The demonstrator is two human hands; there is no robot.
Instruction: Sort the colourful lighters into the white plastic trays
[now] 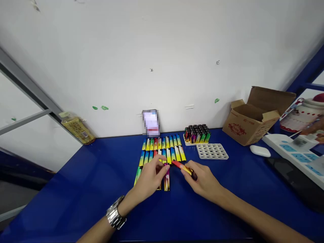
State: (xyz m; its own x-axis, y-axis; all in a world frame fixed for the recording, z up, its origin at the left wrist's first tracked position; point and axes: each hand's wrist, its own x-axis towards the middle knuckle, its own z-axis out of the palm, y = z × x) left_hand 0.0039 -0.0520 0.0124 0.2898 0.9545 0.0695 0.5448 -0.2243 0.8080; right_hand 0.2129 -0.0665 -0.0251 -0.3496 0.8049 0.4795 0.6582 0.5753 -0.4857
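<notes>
Several rainbow-coloured lighters (162,148) lie in neat rows on the blue table (76,189), below a blurred phone (151,123) that leans on the wall. My left hand (149,179), with a metal watch on the wrist, rests over the lowest row; its fingers pinch a lighter (166,179) there. My right hand (204,180) grips a red and yellow lighter (183,167), which is tilted and points left towards the rows.
A white tray filled with upright lighters (197,133) stands at the back, an empty white holed tray (212,151) in front of it. An open cardboard box (258,116), a white mouse (260,150) and a power strip (296,157) sit right. A bottle (77,128) leans at left.
</notes>
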